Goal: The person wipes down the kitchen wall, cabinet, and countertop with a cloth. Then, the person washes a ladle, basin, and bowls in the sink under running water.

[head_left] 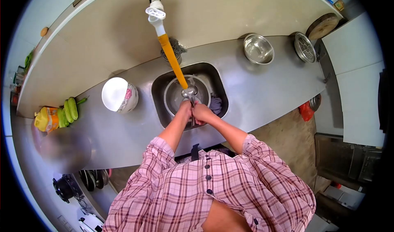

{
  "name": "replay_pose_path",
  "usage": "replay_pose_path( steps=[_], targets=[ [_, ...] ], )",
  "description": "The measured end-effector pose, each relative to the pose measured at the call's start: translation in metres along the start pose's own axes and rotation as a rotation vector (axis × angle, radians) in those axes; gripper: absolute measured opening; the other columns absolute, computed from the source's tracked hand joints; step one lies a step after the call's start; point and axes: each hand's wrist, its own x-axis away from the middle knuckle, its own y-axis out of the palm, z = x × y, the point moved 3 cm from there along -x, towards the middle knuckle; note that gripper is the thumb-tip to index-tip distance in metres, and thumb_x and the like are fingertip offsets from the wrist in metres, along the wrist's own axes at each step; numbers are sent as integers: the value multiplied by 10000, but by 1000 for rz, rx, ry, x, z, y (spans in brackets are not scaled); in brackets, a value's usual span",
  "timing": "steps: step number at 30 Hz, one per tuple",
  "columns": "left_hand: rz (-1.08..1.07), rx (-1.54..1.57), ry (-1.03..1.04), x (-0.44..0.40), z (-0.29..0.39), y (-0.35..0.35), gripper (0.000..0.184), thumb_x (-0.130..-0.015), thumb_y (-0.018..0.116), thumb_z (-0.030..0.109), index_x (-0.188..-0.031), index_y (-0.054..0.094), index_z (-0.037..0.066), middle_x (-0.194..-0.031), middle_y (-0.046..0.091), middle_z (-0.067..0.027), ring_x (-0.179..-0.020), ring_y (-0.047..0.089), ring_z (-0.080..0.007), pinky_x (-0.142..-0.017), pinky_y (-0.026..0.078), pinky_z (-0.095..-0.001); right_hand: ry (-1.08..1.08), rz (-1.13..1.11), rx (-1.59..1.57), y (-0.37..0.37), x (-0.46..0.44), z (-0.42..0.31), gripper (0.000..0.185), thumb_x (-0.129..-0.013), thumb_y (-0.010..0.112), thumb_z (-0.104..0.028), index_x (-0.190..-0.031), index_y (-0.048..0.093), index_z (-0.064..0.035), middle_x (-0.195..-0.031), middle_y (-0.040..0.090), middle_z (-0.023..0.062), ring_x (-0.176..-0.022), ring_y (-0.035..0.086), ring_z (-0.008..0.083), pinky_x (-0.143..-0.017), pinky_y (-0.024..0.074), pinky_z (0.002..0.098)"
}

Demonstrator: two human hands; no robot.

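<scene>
Both hands meet over the sink (223,88), just below the end of the orange hose (173,61) on the white tap (156,16). My left hand (184,109) is closed around metal spoons (189,91), whose rounded bowls point away from me under the hose. Pressed against it, my right hand (202,112) is closed on the same spoons, and handle ends show below the fingers. Under the hands, a metal basin (167,94) sits in the sink. A dark grey cloth (216,105) lies at the basin's right. Exactly how many spoons there are is hidden by the fingers.
White bowls (115,94) are stacked left of the sink. A steel bowl (258,49) and a patterned metal dish (304,47) stand at the back right. Behind the sink is a scouring pad (175,47). Green vegetables (70,110) and a yellow-orange container (46,119) lie far left.
</scene>
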Motion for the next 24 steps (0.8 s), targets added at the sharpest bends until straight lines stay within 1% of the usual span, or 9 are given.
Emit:
replay_pose_path(
  steps=[1,4,7,10,13,16,19,22,24],
  targets=[
    [47,70,47,4,2,4,229,-984,462,168,-890,596,9,-708,605,-106,-586,575,-249,-532,487,-405,65,-7,49,-8,5,-6,510,-976,360,-305,-768,665,46,-633,661,183,-647,690,351,-679,566,460],
    [153,201,169,20,9,15,250,-999,443,201,-851,528,19,-629,530,-68,-525,500,-210,-466,414,-354,-97,163,320,-19,11,-15,501,-988,347,-337,-873,677,22,-724,685,191,-739,688,383,-786,540,477],
    [177,171,243,28,12,15,225,-1003,460,203,-857,500,36,-656,516,-73,-546,490,-209,-472,403,-349,-340,292,489,-5,-22,10,479,-990,354,-355,-1010,653,18,-871,690,234,-721,679,397,-780,544,471],
    [102,338,167,27,15,14,144,-1003,443,166,-988,473,25,-798,590,-154,-667,581,-276,-553,483,-385,-289,276,398,0,-48,27,410,-996,399,-341,-1062,623,-4,-892,679,218,-697,691,360,-689,555,478],
    [22,464,184,25,16,12,164,-992,430,114,-1123,431,15,-954,636,-233,-794,647,-353,-634,546,-436,70,-1,-628,15,-57,37,386,-990,450,-358,-1093,598,-17,-837,685,117,-646,683,268,-539,552,423],
    [-38,470,287,25,18,9,274,-957,428,49,-1225,392,7,-1076,635,-282,-890,661,-412,-685,566,-487,104,22,-659,16,-66,31,307,-979,512,-316,-980,584,-17,-676,607,78,-457,570,187,-381,474,347],
    [-75,420,312,22,23,6,286,-936,438,38,-1219,434,-2,-1049,650,-270,-877,669,-395,-657,559,-481,-47,42,-576,10,-70,34,290,-973,532,-284,-899,576,-8,-671,592,98,-515,585,183,-389,484,352],
    [-72,413,269,13,25,-5,231,-939,468,76,-1148,509,-11,-957,663,-229,-812,668,-362,-608,543,-473,-39,-69,-508,-1,-62,34,261,-946,585,-239,-865,574,9,-635,586,87,-506,586,185,-400,491,342],
    [4,352,220,8,25,-8,204,-943,491,107,-1095,557,-12,-891,661,-197,-756,660,-332,-574,531,-463,-4,-115,-730,3,-61,37,208,-923,592,-177,-840,584,13,-631,590,90,-493,581,181,-407,492,334]
  ],
)
